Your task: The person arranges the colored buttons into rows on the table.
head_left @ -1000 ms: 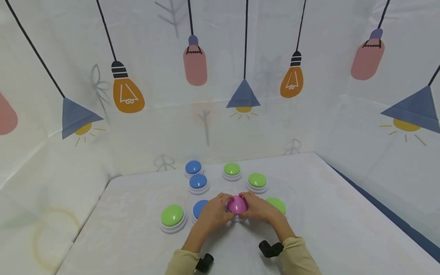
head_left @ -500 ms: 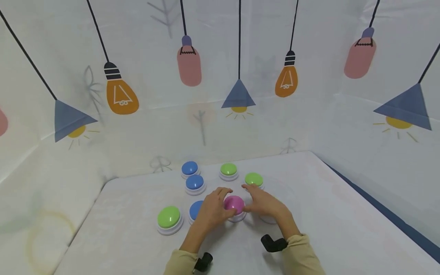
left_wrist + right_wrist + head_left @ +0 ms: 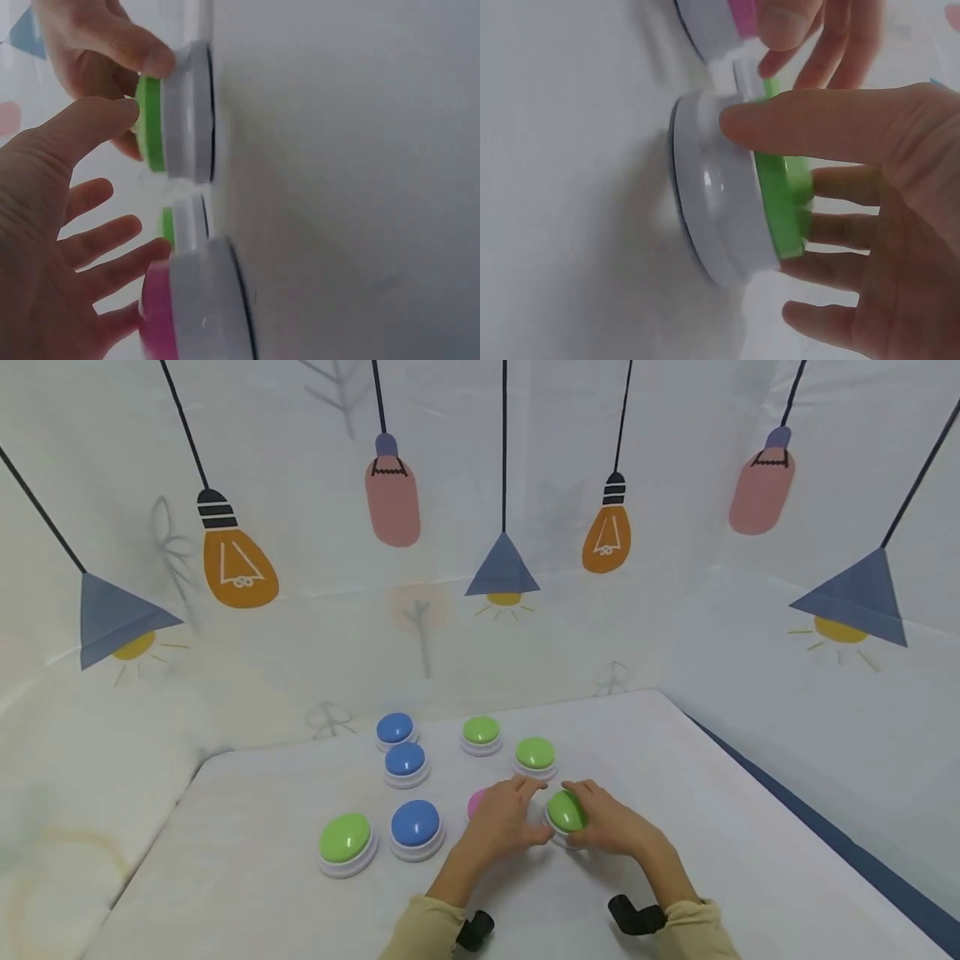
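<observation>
A green push button (image 3: 564,811) with a round dome and a white base stands on the table between my two hands. My right hand (image 3: 622,827) holds it from the right; in the right wrist view the thumb (image 3: 802,124) lies on the white base, the other fingers across the dome's far side. My left hand (image 3: 504,820) is at its left, fingers spread, thumb tip close to the green dome in the left wrist view. Behind the left hand, a pink push button (image 3: 475,802) is mostly hidden in the head view; its side (image 3: 202,307) shows in the left wrist view.
Three blue buttons, a near one (image 3: 416,823), a middle one (image 3: 405,760) and a far one (image 3: 395,727), stand to the left. Green buttons stand at far left (image 3: 345,838) and behind my hands (image 3: 535,753). A printed cloth wall (image 3: 337,643) encloses the white table (image 3: 247,860).
Both hands have let go of the pink button and moved right to the green one beside it. The head view has turned slightly to the right.
</observation>
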`<state>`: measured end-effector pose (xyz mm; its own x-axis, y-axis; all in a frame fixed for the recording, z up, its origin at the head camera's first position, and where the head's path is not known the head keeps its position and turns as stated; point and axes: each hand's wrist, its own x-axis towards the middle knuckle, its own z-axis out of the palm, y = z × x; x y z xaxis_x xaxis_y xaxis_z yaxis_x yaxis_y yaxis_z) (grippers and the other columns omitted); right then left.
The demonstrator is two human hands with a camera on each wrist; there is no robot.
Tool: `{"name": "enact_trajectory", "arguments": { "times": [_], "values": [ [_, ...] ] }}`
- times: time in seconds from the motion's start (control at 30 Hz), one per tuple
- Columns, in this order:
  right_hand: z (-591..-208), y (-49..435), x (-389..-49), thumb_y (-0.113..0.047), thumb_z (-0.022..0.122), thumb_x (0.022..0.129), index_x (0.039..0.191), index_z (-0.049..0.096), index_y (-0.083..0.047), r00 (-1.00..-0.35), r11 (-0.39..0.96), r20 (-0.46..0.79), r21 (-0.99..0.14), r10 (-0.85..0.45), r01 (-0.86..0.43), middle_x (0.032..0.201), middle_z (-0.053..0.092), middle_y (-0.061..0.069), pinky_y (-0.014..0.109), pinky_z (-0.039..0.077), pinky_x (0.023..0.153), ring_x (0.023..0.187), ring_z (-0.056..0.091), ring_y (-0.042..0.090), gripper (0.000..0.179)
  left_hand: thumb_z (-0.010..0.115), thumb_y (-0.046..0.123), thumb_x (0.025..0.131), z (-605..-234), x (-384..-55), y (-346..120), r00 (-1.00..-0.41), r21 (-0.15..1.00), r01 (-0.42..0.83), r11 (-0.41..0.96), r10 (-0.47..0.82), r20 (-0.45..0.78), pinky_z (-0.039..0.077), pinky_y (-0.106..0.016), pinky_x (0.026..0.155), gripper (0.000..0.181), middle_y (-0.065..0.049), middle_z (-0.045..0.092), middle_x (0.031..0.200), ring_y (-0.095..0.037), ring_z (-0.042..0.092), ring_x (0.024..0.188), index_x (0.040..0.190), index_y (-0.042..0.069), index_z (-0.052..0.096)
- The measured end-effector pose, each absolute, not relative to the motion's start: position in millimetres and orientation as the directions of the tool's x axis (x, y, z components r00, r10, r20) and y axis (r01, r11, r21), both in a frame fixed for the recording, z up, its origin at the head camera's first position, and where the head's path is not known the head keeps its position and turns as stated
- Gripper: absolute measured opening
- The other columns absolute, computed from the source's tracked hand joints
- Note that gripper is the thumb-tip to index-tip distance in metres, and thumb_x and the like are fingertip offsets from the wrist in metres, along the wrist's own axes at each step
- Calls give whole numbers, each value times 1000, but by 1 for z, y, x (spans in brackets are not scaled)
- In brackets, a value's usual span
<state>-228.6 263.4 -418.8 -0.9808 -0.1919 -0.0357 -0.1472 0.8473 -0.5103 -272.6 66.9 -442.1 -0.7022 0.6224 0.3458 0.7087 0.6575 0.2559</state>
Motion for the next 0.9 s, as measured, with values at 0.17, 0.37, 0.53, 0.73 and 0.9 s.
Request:
{"name": "enact_trajectory", "arguments": {
  "times": [0.17,0.37,0.53,0.73,0.9],
  "values": [
    [-428,270,-229,-14,84,73,144,44,1,-982,810,-39,-572,-187,-131,140,50,20,58,44,101,125,51,37,82,81,41,77,-450,-273,80,-713,217,701,680,653,256,46,-42,104,64,-3,65,127,-20,62,114,131,14,59],
    [-432,272,-232,-12,84,73,139,48,4,-980,796,-34,-589,-199,-141,135,55,18,55,43,104,123,53,34,76,80,34,80,-455,-274,87,-723,226,690,687,645,246,38,-50,111,56,0,69,122,-16,63,114,129,13,61],
    [-433,275,-232,-12,85,73,138,50,3,-983,810,-29,-570,-182,-133,130,57,15,54,44,103,119,56,31,76,80,34,80,-456,-275,91,-713,231,701,675,653,257,35,-52,112,56,1,68,124,-16,63,116,128,13,62],
    [-439,277,-235,-8,79,78,141,48,3,-984,812,16,-562,-177,-155,133,56,17,54,43,104,122,55,33,72,79,33,81,-455,-277,93,-706,199,704,682,643,296,34,-52,113,53,0,69,123,-17,64,115,127,12,63],
    [-446,277,-242,-9,75,83,145,44,1,-981,795,71,-577,-179,-187,139,52,19,54,40,108,130,50,36,70,76,34,83,-451,-280,94,-720,191,685,703,614,325,33,-53,113,47,-1,71,119,-18,65,112,124,12,66]
  ]
}}
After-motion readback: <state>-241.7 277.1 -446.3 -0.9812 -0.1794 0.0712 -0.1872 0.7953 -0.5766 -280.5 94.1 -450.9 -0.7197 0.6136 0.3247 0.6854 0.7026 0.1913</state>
